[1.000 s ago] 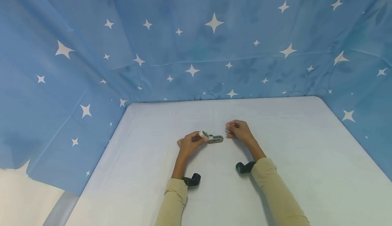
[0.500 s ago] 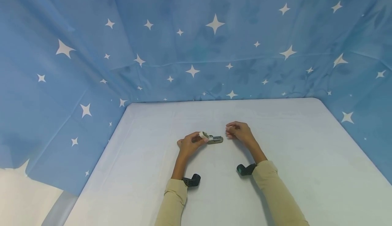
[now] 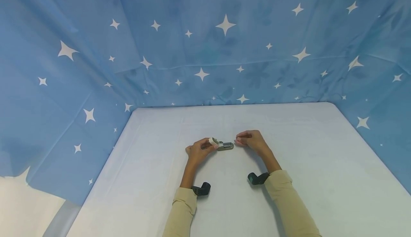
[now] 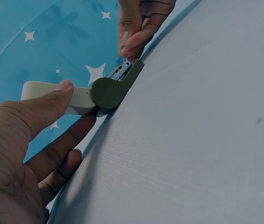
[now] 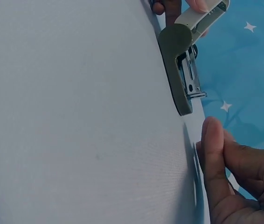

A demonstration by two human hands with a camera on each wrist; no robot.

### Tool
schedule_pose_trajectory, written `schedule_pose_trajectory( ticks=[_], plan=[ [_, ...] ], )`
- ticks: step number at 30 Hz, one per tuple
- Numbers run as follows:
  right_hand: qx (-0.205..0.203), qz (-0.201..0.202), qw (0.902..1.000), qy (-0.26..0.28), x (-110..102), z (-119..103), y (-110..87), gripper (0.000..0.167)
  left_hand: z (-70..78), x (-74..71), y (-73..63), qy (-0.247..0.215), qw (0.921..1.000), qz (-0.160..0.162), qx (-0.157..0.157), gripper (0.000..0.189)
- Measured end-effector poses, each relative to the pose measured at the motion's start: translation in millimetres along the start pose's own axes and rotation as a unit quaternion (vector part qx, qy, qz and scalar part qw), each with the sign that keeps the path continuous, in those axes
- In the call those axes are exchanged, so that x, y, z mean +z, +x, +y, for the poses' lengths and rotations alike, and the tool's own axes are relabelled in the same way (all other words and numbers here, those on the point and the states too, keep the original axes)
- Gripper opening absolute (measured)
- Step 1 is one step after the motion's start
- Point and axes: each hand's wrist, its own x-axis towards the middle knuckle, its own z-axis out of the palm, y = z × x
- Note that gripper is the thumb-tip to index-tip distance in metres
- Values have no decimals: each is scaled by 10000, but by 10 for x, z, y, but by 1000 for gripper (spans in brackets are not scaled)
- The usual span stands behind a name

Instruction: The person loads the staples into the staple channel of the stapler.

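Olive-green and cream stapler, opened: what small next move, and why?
I'd likely ease the right hand toward the silver metal channel: that hand's thumb and fingertip meet near the channel's end, and the left hand holds the cream upper arm raised.

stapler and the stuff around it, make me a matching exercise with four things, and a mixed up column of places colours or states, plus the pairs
Things
1. stapler
2. left hand
3. right hand
4. backdrop cloth

Places, colours, states
A. close to the free tip of the base
B. blue with white stars
C. opened up on the white tabletop
D. holding the raised cream cover

Pairs: 1-C, 2-D, 3-A, 4-B
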Motion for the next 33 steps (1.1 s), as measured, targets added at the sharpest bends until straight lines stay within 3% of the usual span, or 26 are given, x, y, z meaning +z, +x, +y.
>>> schedule_pose_trajectory(
  ticks=[5,10,15,21,27,33],
  plan=[
    [-267,-152,9994,129,32,-11,-21,26,10,-13,-6,73,10000,28,0,30],
    [-1001,-75,9931,-614,85,-57,-54,22,15,-14,-3,133,9999,44,21,30],
    [-1626,-70,9775,-1340,145,-133,-94,15,18,-15,-6,74,10000,10,12,29],
    [-1862,-123,9631,-1940,232,-182,-118,16,-11,-6,-5,126,9999,-12,-16,29],
    [-2403,-227,9368,-2534,296,-196,-111,22,-9,-8,-14,156,9999,11,24,30],
    [-2653,-136,9138,-3073,329,-218,-97,19,-20,1,-4,121,9999,27,47,30]
  ],
)
